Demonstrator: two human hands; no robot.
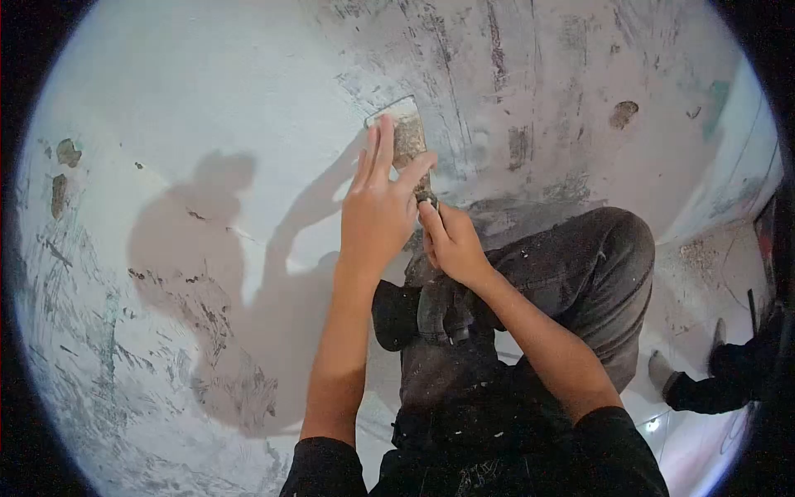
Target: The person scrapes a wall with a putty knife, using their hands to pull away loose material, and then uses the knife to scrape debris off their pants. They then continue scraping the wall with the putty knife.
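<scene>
My right hand is wrapped round the dark handle of a putty knife. The wide blade, stained and coated with whitish filler, points up and lies against the wall. Along the blade's left side, my left hand stretches out its fingers, their tips on or very near the blade. Its thumb reaches across the lower blade. Around the tool the wall is smooth and pale to the left, rough with dark streaks to the right.
Chipped holes mark the wall at upper right, with more chips at far left. My bent knee in dark trousers is close to the wall. Another person's feet stand on the floor at the right.
</scene>
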